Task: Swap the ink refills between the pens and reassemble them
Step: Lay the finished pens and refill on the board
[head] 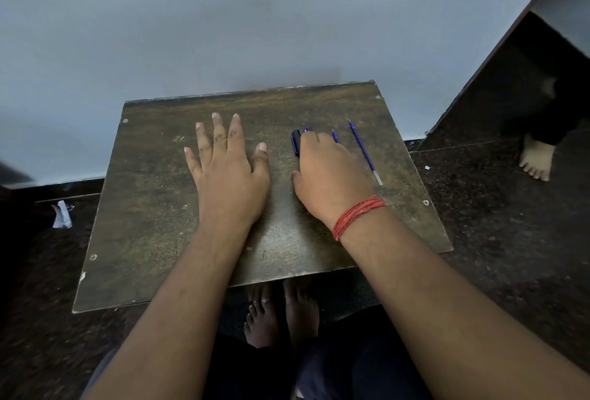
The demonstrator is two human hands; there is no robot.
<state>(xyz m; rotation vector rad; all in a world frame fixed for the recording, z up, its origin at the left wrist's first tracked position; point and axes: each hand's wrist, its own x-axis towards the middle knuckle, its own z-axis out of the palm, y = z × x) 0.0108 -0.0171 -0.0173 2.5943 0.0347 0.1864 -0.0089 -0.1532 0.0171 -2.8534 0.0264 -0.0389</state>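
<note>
While both hands rest on a small wooden table (153,195), pen parts lie at its far right.

Left hand (228,172): flat, palm down, fingers spread, holding nothing. Right hand (329,176): palm down over a dark blue pen body (295,142); whether it grips cannot be told. Red thread band (356,216) on that wrist. Blue refill (364,150) lies loose just right of the hand; a second blue tip (334,136) shows between them.
</note>
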